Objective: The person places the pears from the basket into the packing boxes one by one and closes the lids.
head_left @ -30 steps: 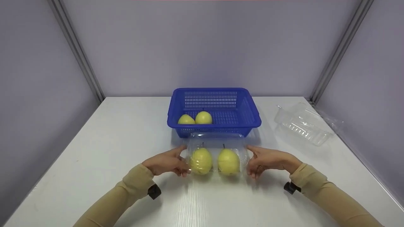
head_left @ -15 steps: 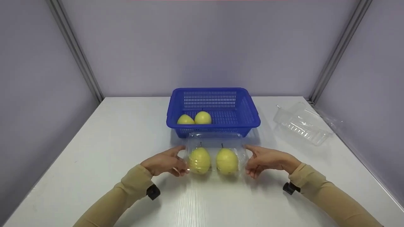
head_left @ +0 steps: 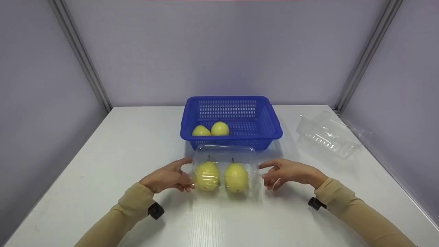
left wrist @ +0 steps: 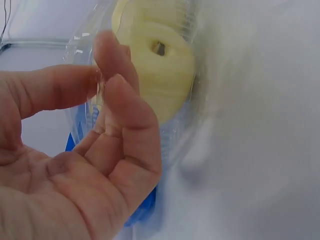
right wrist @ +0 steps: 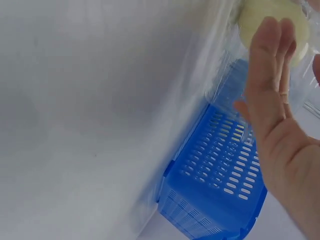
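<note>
Head view: the clamshell point(head_left: 224, 168) with 2 pears is now found further left on the table point(head_left: 103, 164) than 0.5 s ago, just in front of the basket point(head_left: 274, 128). It has been carried along by the left hand point(head_left: 167, 178), whose fingers are curled onto its left end. The right hand point(head_left: 288, 173), which was touching the right end, is now seen apart from it, fingers loosely spread and holding nothing. By this the box is judged to be passed into the left hand's keeping alone, with the right hand freed. 2 more pears point(head_left: 211, 129) are seen in the basket, and an empty tray point(head_left: 325, 137) lies well apart at the right.

Left wrist view: what the head view cannot show is given here, namely the pinch itself. The box's rim is held between thumb and fingertips point(left wrist: 117, 95) of the left hand point(left wrist: 75, 165), and the near pear point(left wrist: 160, 60) is seen end-on through the plastic.

Right wrist view: the right hand point(right wrist: 280, 145) is shown with straight fingers. Whether any gap is left to the clamshell point(right wrist: 225, 65) cannot be told here, though the head view settles it. The basket's point(right wrist: 210, 200) side wall is seen close by.
</note>
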`<action>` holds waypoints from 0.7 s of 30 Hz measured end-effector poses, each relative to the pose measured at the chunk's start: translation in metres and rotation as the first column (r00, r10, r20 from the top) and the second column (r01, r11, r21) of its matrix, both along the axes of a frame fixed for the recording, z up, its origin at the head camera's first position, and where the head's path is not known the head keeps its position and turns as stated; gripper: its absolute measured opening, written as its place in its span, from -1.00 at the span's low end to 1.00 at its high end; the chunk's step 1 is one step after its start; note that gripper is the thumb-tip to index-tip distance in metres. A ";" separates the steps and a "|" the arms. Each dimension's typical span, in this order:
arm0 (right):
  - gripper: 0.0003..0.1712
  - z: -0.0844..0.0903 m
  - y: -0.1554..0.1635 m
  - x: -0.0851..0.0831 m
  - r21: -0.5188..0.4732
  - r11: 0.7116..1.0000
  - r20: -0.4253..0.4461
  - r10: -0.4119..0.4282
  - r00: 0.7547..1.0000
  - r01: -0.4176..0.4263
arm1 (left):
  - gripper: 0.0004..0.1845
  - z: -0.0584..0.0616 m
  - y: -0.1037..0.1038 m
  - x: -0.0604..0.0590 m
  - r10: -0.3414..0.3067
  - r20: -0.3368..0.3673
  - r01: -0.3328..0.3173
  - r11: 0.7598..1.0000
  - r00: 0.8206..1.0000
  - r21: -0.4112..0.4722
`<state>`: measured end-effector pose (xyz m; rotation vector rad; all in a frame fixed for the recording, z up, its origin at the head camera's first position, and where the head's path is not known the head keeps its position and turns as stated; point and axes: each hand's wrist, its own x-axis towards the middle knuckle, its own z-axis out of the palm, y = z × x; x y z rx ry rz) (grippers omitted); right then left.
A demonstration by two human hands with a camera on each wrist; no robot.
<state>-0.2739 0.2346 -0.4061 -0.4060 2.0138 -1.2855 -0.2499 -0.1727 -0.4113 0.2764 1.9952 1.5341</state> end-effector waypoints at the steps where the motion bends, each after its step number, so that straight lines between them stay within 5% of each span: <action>1: -0.17 0.001 0.000 0.000 0.014 1.000 -0.020 -0.002 1.000 0.002 | -0.07 0.000 -0.004 -0.001 -0.004 0.009 0.004 1.000 1.000 0.002; 7: -0.31 0.005 0.005 -0.003 0.075 0.997 -0.149 -0.020 0.989 0.032 | -0.13 0.003 -0.031 -0.005 -0.029 0.045 0.028 0.999 0.999 0.026; 11: -0.39 0.009 0.010 -0.005 0.107 0.991 -0.305 -0.049 0.951 0.086 | -0.21 0.004 -0.047 -0.007 -0.020 0.032 0.019 1.000 0.999 0.020; 16: -0.60 0.016 0.018 -0.011 0.149 0.969 -0.516 -0.095 0.851 0.199 | -0.27 0.005 -0.066 -0.008 -0.009 0.012 0.009 1.000 1.000 0.001; 21: -0.72 0.025 0.032 -0.020 0.149 0.927 -0.704 -0.144 0.696 0.343 | -0.29 0.005 -0.083 -0.009 0.013 0.002 -0.013 1.000 1.000 -0.011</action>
